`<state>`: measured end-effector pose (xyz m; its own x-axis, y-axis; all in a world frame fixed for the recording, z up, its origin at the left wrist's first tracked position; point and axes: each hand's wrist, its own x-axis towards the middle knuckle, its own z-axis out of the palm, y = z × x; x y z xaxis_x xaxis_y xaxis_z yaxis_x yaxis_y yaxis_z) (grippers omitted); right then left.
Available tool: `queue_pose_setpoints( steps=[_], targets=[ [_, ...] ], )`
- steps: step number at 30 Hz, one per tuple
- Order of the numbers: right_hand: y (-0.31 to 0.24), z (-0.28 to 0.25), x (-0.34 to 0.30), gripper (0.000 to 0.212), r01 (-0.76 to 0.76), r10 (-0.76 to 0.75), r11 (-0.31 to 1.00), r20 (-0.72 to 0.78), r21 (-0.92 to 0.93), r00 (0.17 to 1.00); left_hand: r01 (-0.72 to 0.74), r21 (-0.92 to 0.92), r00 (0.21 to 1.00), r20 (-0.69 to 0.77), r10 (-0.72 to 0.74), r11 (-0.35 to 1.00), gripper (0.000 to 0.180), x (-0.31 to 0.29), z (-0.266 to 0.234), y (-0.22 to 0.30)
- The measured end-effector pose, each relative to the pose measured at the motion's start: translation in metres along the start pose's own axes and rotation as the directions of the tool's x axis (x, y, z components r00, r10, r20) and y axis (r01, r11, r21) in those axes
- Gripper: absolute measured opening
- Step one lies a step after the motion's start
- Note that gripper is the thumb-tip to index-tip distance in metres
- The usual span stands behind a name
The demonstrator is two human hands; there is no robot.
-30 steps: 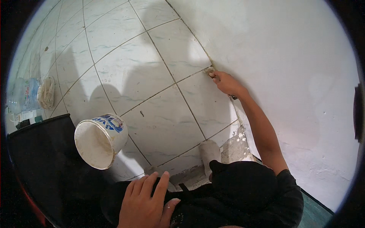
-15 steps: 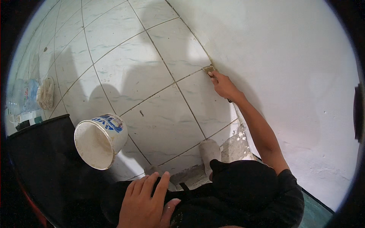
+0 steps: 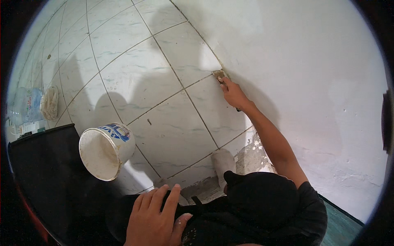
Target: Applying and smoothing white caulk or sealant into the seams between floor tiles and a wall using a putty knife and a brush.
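Note:
My right hand grips a scraper with a short flat blade; part of its dark handle sticks out behind the hand. The blade lies on the white floor tiles, close to the joint where they meet the wall. Down at the lower edge, my left hand rests on my dark-clothed leg with its fingers spread, holding nothing. A white bucket with blue print stands tilted toward me on the left, its inside stained.
A large black container stands at the lower left. Past it are a clear plastic bottle and a pale bundle. Rough bare cement shows beside my foot. Small specks of debris lie on the tiles.
The whole view has shifted slightly. The scraper in my right hand stays at almost the same place by the wall joint. My left hand has not visibly moved.

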<state>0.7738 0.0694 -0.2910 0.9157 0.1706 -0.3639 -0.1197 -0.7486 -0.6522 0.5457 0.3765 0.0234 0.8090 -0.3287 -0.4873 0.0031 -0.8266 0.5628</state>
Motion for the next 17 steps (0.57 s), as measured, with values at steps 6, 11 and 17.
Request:
queue_pose_setpoints(
  steps=[6,11,17],
  targets=[
    [0.0,0.002,0.002,0.032,-0.035,0.035,0.999,0.018,-0.009,0.999,0.003,0.022,1.0,0.006,-0.003,1.0,0.055,-0.002,-0.001,0.005],
    [-0.003,-0.003,0.016,0.032,0.016,-0.016,0.998,-0.003,-0.055,1.0,-0.005,0.016,1.0,0.003,0.005,1.0,0.055,-0.001,0.003,0.004],
    [0.0,0.006,0.018,0.036,-0.074,0.071,0.993,-0.037,-0.092,0.997,0.083,0.073,0.987,0.132,-0.092,0.994,0.068,-0.005,0.0,-0.002]
  ],
)
